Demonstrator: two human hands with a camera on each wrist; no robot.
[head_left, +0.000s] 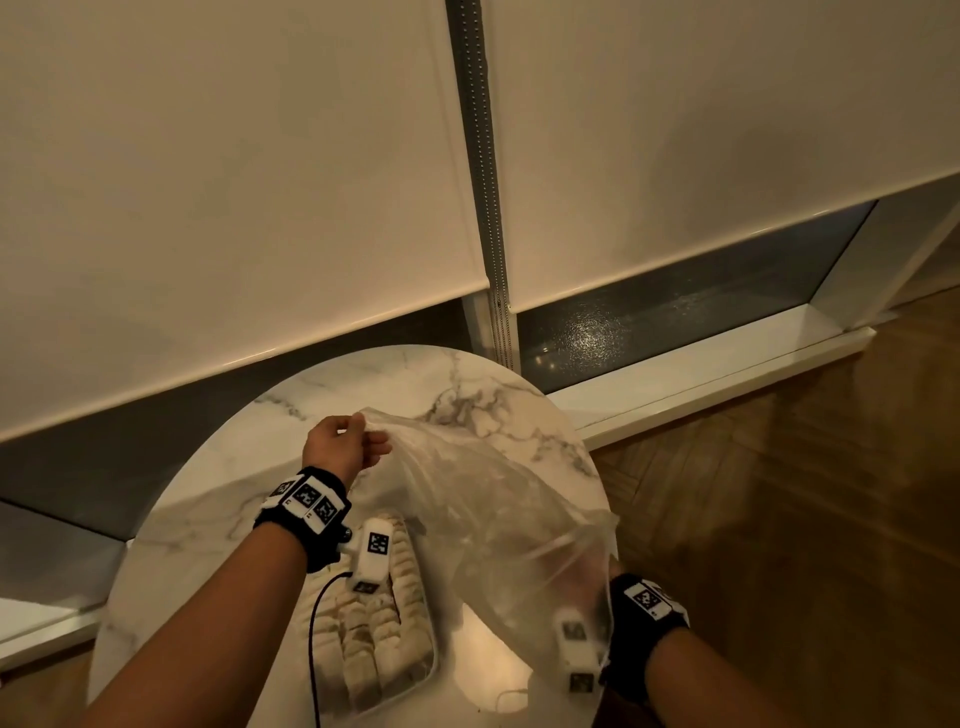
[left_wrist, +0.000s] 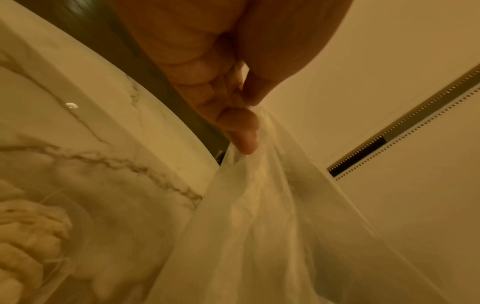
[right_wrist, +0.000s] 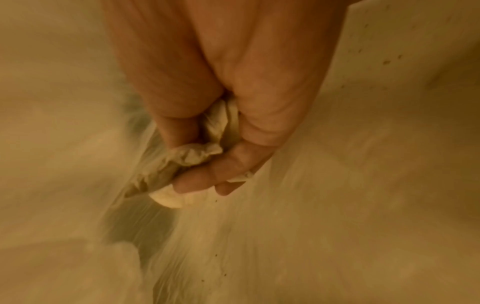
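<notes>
A clear plastic bag (head_left: 493, 499) hangs stretched between my two hands above a round marble table (head_left: 208, 493). My left hand (head_left: 363, 423) pinches the bag's far end between thumb and fingers; the left wrist view shows this left hand (left_wrist: 249, 109) and the bag (left_wrist: 259, 226) falling away below it. My right hand (head_left: 615, 571), mostly hidden behind the plastic near the table's front right edge, grips the bunched near end. In the right wrist view, the right hand (right_wrist: 192, 162) clutches crumpled plastic, and a pale rounded piece (right_wrist: 168, 199) shows under the fingertips.
A clear tray (head_left: 434, 665) of several pale dumplings (head_left: 384, 639) sits on the table under my left forearm. White roller blinds (head_left: 234, 208) and a bead chain (head_left: 488, 208) hang behind. A white window sill (head_left: 727, 364) runs to the right, above wood flooring (head_left: 805, 519).
</notes>
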